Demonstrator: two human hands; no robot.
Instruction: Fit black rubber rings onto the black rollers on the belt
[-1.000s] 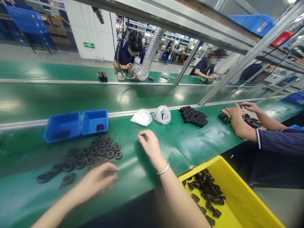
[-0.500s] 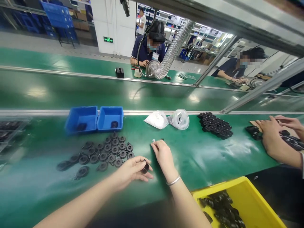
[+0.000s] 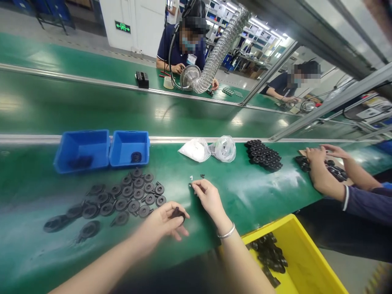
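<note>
My left hand [image 3: 167, 220] holds a small round black part [image 3: 178, 214] between thumb and fingers, just right of many black round parts [image 3: 138, 193] spread on the green table. To its right, my right hand [image 3: 208, 196] pinches at a tiny pale piece [image 3: 190, 185] close to the tabletop. Beside those fingertips lie small white bits [image 3: 191, 178] and small dark bits [image 3: 202, 176]. Behind them stand a bag of white pieces [image 3: 196, 150] and an open clear bag [image 3: 224, 149].
Two blue bins [image 3: 84, 151] [image 3: 129, 149] stand at the back left. A black pile [image 3: 263, 155] lies back right, near a co-worker's hands [image 3: 321, 157]. A yellow crate [image 3: 306, 253] with black parts sits front right. Another person works across the table.
The camera view has shifted. In my left hand the black part is turned to another angle. My right fingertips have come down from the white bits to a spot nearer me.
</note>
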